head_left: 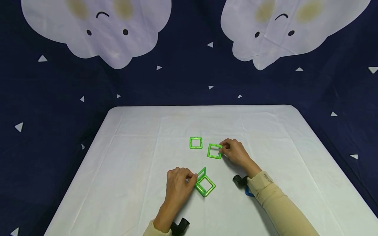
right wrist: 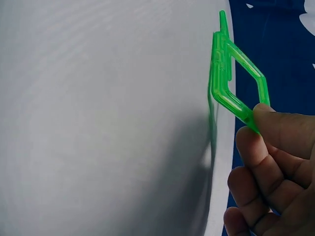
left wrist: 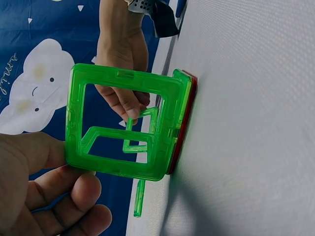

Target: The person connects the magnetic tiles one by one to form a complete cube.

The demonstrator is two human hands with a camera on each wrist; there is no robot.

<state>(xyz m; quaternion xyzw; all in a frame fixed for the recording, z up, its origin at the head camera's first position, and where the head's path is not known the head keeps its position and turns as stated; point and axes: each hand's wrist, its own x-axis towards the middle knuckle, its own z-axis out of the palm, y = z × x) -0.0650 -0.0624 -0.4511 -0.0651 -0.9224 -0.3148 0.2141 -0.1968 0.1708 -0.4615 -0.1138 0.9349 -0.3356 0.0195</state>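
A joined cluster of green frames [head_left: 201,189] is resting on the counter [head_left: 118,183], with a red edge [left wrist: 184,125] showing at its base. The left hand [head_left: 179,183] is pinching it at one side, probably steadying it while leaving its windows uncovered. Farther out, the right hand [head_left: 234,151] is pinching a single green square [head_left: 214,157] by its right edge, seemingly so the remaining edges are staying free. A loose green square [head_left: 196,147] is lying just beyond, to the left. A blue piece [head_left: 249,192] is lying partly hidden by the right sleeve [head_left: 277,200]. The counter's far edge is running well beyond everything, and bare cloth is giving ample room on both sides; gaps are narrowing only among the pieces.
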